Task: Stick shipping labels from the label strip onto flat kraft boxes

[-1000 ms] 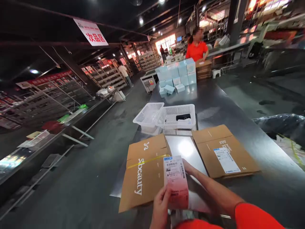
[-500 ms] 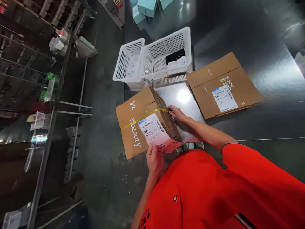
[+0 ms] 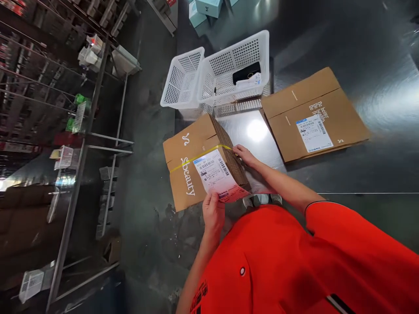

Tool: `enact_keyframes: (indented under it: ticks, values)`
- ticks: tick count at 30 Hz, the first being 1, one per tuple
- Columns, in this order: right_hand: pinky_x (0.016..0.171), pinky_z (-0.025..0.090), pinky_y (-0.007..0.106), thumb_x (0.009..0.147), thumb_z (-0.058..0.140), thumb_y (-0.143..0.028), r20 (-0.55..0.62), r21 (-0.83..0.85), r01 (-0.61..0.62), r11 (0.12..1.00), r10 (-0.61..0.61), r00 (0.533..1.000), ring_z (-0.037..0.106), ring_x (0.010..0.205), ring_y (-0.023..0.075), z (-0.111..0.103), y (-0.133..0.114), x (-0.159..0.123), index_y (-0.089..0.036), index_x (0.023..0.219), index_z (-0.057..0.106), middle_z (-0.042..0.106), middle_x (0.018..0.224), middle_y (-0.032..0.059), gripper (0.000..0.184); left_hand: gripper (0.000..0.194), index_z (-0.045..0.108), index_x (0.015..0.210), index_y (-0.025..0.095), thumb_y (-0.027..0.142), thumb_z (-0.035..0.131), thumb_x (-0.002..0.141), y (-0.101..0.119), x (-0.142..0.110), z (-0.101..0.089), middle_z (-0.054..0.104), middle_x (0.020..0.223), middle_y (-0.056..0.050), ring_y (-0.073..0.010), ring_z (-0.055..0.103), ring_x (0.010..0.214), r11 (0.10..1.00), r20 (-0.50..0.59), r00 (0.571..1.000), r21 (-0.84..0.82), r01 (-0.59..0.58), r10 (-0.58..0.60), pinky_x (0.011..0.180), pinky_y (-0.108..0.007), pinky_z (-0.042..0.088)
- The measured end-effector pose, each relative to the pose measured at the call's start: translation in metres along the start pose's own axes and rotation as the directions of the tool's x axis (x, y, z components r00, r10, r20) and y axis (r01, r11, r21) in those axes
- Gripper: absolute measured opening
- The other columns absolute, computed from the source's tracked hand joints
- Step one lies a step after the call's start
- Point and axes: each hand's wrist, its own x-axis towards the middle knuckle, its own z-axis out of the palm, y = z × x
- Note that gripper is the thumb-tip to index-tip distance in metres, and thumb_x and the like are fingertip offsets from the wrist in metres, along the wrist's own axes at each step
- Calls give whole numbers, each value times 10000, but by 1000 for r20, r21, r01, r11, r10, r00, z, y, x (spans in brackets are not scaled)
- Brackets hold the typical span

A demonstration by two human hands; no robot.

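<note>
A strapped bundle of flattened cardboard boxes point(image 3: 180, 190) leans at the table's left edge, "beauty" printed on its top sheet. A yellow strap point(image 3: 193, 159) runs across it. On top lies a white shipping label point(image 3: 214, 172), its near end lifted off the cardboard. My left hand point(image 3: 213, 213) pinches that near end between thumb and fingers. At the bundle's right side, my right hand point(image 3: 245, 155) is closed on the yellow strap where it bends down over the stacked edges; its fingertips are partly hidden.
Right of the bundle lies another flat cardboard stack point(image 3: 294, 117) with a label. Behind are two white plastic baskets point(image 3: 185, 78), the larger holding a black object point(image 3: 246, 73) and papers. Light blue boxes point(image 3: 209, 8) stand farther back. Metal shelving point(image 3: 75, 183) is at left.
The view has shifted slightly, so the tabletop things appear a little to the right and higher. Both hands keep their holds on the label and the strap.
</note>
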Motion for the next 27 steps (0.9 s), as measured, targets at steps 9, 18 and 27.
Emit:
enact_keyframes:
  ticks: [9,18,27]
  values:
    - [919,351,362,880,443,-173,-163,-413,-100,905,34,986,464,990,225,-13,4,12,-129,861,503,543,997,155,77,280,717,933,195,368,757,717,-4,-1,6,712,988,-48,-148,642,932,1000,-13,1000,-1,12,-12,897,-280,501]
    - [1038,352,338,900,415,-237,23,-379,194,905,-200,979,420,1208,201,-30,-27,8,-127,1296,455,460,1325,132,414,271,692,822,158,391,765,704,23,2,15,711,848,-33,-136,660,800,1000,31,999,-8,17,-17,771,-244,526]
    - [764,459,296,876,463,-512,36,-178,143,974,-139,990,522,825,173,-18,-64,-17,-144,854,599,600,825,40,394,422,651,839,147,433,822,579,25,66,57,662,677,9,-134,626,645,992,128,985,-34,119,-114,675,-261,509]
